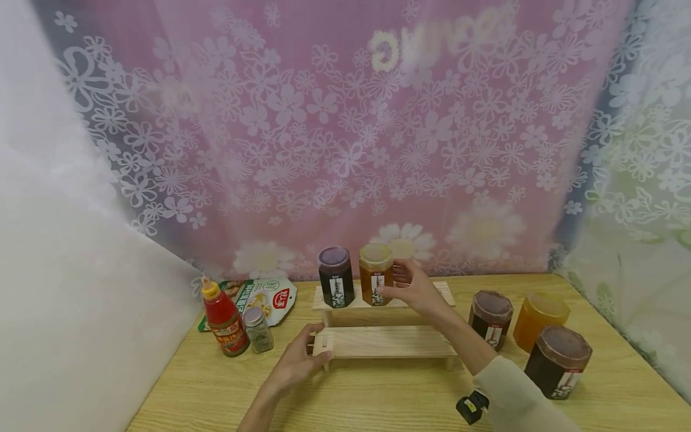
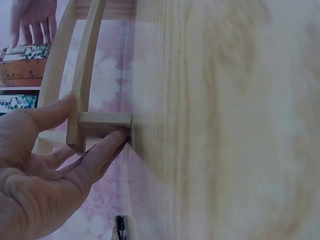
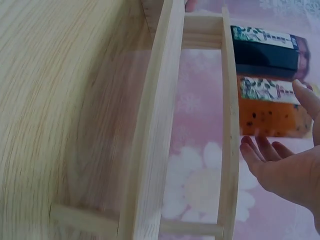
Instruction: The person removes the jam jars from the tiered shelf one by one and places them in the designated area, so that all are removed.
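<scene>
Mid-frame in the head view, on the upper board (image 1: 444,291) of a wooden rack (image 1: 372,343), stands the amber jar (image 1: 373,276): upright, faceted sides, pale yellowish lid, orange contents w/ dark specks (R wrist view), white label w/ leafy print. Just L of it, small gap btwn, a dark jar (image 1: 335,277) w/ purplish lid & similar label, also upright. R hand (image 1: 418,292) is at the amber jar's R side, thumb over the label, other fingers loosely extended, not closed round it; can't tell if they touch. L hand (image 1: 299,361) pinches the L end of the lower board (image 1: 410,342), thumb on top, fingers reaching under. Lower R of frame, on the table (image 1: 372,399): two brown-lidded jars (image 1: 556,363) & an orange-yellow jar (image 1: 537,324), close together. Lower L: red sauce bottle (image 1: 227,324), small spice jar (image 1: 259,333) next to it, food packet (image 1: 281,300) behind.
</scene>
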`<state>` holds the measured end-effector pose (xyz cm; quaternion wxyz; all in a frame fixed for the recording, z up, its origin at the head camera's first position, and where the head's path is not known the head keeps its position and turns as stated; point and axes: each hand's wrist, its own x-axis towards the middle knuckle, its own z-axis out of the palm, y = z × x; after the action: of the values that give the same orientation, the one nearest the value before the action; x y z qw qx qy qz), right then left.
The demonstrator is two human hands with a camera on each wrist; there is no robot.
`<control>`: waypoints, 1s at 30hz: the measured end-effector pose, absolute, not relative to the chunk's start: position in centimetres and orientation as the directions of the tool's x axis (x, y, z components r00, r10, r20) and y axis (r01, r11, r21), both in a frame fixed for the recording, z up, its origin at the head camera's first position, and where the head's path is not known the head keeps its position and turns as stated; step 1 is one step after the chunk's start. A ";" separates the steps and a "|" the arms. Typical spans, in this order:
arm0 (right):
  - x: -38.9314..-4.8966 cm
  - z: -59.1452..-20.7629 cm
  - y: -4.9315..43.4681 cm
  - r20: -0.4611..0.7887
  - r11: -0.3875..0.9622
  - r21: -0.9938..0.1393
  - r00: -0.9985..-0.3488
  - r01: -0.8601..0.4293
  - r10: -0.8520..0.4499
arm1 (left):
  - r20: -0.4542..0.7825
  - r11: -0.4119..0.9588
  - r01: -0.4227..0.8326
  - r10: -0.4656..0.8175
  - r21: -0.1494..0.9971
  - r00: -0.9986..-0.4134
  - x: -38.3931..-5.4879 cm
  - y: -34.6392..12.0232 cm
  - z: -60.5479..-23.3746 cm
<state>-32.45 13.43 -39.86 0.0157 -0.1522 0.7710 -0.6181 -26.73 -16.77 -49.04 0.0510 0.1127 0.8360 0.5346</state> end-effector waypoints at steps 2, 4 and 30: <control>-32.6 -39.9 12.8 0.168 0.186 -0.959 -0.955 -0.216 -0.243 | 0.035 0.405 0.135 0.244 0.904 -0.969 -26.7 -16.7 -49.0; -32.6 -39.9 12.2 0.168 0.192 -0.958 -0.962 -0.211 -0.217 | 0.037 0.408 0.137 0.245 0.902 -0.969 -26.7 -16.7 -49.0; -31.4 -40.9 12.2 0.188 0.297 -0.928 -0.972 -0.223 -0.142 | 0.012 0.444 0.119 0.236 0.888 -0.972 -26.5 -16.5 -48.6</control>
<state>-31.43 12.24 -40.85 -0.0349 -0.1132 0.8046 -0.5819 -26.48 -16.51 -48.56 0.0567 0.1048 0.8479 0.5165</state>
